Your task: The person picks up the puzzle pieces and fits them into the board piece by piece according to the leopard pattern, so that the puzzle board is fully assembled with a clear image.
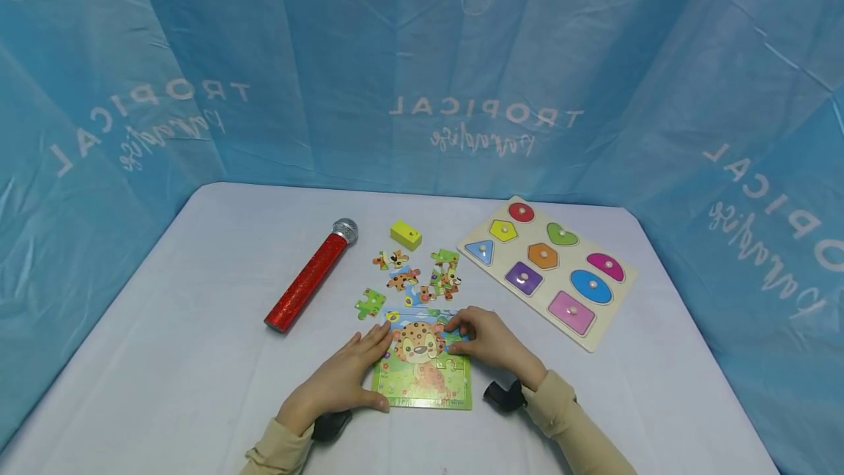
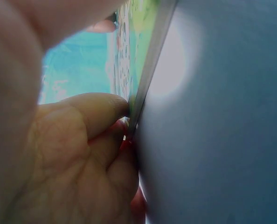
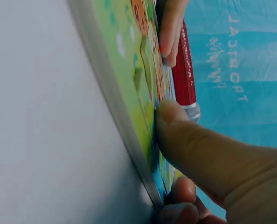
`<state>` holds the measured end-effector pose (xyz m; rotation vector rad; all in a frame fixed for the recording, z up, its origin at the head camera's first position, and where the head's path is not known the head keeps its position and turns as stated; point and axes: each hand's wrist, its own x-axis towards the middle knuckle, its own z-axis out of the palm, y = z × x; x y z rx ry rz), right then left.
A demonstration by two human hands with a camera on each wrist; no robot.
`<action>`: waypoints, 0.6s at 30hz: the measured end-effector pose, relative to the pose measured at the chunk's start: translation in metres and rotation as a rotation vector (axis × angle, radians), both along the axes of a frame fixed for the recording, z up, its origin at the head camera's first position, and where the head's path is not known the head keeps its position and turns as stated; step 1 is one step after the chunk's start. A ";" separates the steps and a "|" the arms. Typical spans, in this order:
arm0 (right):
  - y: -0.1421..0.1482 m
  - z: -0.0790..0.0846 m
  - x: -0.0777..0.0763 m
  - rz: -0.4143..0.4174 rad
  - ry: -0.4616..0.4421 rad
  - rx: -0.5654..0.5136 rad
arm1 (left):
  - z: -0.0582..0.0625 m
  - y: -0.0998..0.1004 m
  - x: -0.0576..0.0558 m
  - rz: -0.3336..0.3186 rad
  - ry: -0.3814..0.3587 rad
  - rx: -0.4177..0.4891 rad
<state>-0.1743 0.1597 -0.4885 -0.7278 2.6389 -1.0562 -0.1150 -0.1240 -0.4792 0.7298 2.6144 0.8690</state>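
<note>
A jigsaw puzzle board [image 1: 422,383] with a leopard cub on a green meadow lies near the front of the table. My left hand [image 1: 343,376] rests along its left side, fingers stretched out at the upper left edge and thumb by the lower left corner. Over the upper right part of the board is my right hand [image 1: 494,343], thumb and fingers bent around a puzzle piece [image 1: 455,338] with blue and green on it. The right wrist view has the thumb [image 3: 173,114] on the board's surface, the other fingertips at its edge. The piece is mostly hidden by the fingers.
Several loose puzzle pieces lie just behind the board, a green one [image 1: 371,303] to their left. Farther back is a yellow block [image 1: 405,234]. A red microphone [image 1: 310,281] lies left, a wooden shape board [image 1: 497,264] with knobbed pieces right. Blue curtain [image 1: 422,57] surrounds the table.
</note>
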 end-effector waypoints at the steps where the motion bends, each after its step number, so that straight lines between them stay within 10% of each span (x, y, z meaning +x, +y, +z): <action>1: 0.000 0.000 0.000 -0.008 -0.007 0.003 | 0.000 0.000 0.000 0.001 -0.002 0.001; 18: -0.006 0.015 -0.040 -0.091 -0.038 -0.008 | -0.001 0.000 0.000 0.006 -0.016 0.009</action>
